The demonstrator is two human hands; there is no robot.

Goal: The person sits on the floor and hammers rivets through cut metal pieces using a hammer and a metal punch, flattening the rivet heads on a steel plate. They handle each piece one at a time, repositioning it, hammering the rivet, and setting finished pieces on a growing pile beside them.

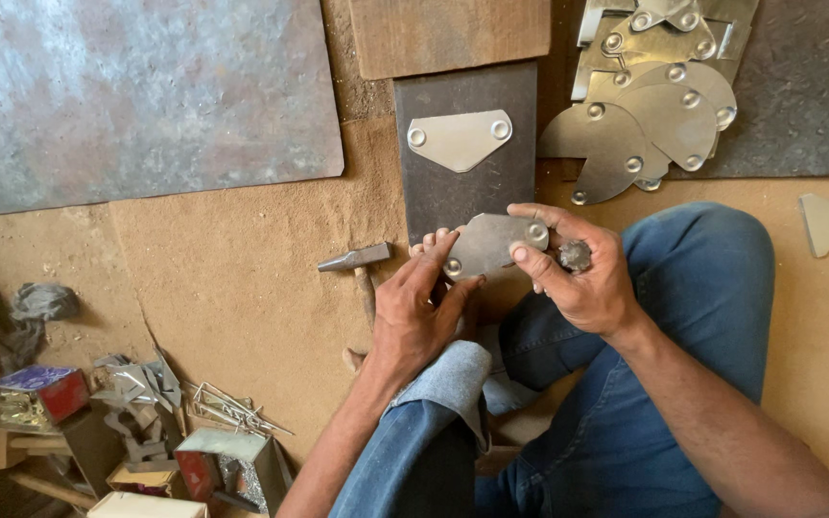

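Flat grey rounded metal plate pinched between both hands, just below dark steel block
Long axis roughly level, tilted up rightward; left hand fingers pressed on its left end, right hand gripping riveted right end; hammer left of block

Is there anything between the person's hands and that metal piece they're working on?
No. Both hands already touch it: the left hand supports the rounded metal plate from below, and the right hand pinches its right end while also gripping a small dark tool. The hammer lies on the ground to the left, clear of them.
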